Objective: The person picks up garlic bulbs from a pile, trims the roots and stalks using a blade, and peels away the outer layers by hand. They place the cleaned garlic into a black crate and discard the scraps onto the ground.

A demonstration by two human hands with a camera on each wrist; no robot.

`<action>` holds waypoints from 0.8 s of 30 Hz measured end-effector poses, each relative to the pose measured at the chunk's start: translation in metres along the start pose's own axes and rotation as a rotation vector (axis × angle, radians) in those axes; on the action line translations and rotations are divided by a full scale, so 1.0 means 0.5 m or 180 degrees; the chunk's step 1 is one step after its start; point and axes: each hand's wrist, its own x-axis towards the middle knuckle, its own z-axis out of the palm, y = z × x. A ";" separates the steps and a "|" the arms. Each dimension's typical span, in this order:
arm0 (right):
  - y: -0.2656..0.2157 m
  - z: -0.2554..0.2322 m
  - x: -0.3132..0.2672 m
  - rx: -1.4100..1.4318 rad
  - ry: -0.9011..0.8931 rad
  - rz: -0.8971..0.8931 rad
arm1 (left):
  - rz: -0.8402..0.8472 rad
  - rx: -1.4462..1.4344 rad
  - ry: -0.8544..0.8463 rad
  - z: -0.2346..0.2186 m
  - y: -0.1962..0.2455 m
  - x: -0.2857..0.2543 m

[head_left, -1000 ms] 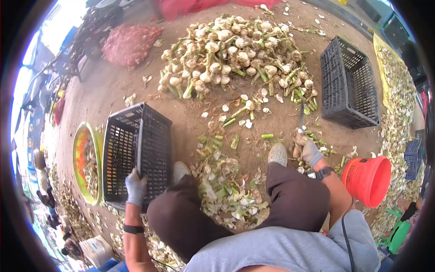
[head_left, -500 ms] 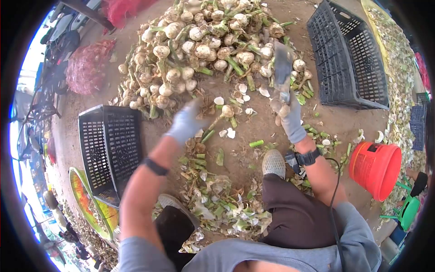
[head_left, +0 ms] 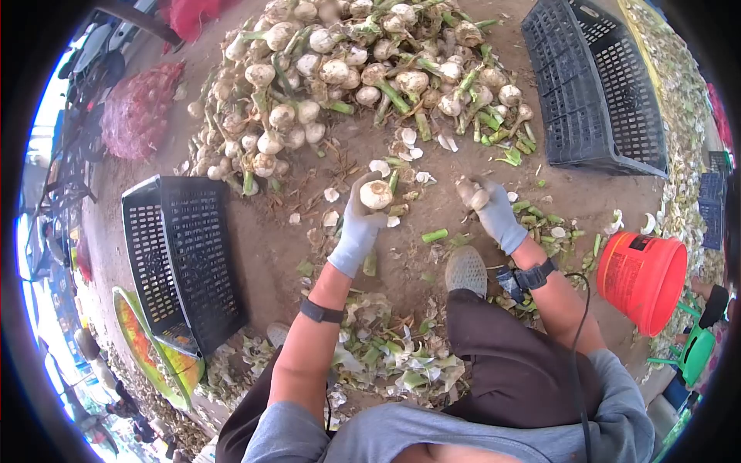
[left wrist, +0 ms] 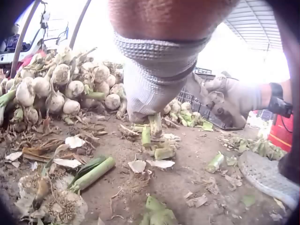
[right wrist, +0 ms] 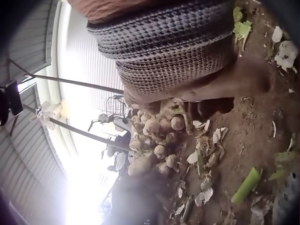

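My gloved left hand (head_left: 360,231) grips a garlic bulb (head_left: 376,194), its pale round face up in the head view. A cut-off green stalk (left wrist: 155,124) shows just below the left hand (left wrist: 152,89) in the left wrist view. To the right, my gloved right hand (head_left: 500,218) has its dirty fingers curled round a knife, whose blade is hard to make out; in the left wrist view a grey blade-like shape (left wrist: 230,112) shows at this hand. The two hands are apart. Beyond them lies a heap of garlic (head_left: 332,73) with stalks.
A black crate (head_left: 204,262) stands at the left beside a green-rimmed tub (head_left: 166,363). Another black crate (head_left: 571,100) is at the back right, a red bucket (head_left: 637,278) at the right. Stalk pieces (head_left: 434,235) and peelings (head_left: 394,351) litter the ground between the feet.
My left hand has left the crate's edge, reached across to the right and taken hold of a garlic bulb. The right hand's knife, raised earlier, has swung from view. The head view has shifted.
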 end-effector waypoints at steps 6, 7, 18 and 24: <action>-0.031 0.053 -0.045 -0.2739 0.0324 -0.1761 | -0.0168 0.0961 0.0094 0.008 0.058 -0.037; -0.041 0.068 -0.056 -0.2729 0.0320 -0.1761 | -0.0169 0.1706 0.0035 0.006 0.064 -0.039; -0.056 0.167 -0.100 -0.3539 -0.0078 -0.2723 | -0.0007 0.1067 -0.0538 0.013 0.082 -0.060; -0.019 0.176 -0.082 -0.3561 0.0277 -0.2943 | 0.0071 0.0870 -0.0674 0.011 0.078 -0.055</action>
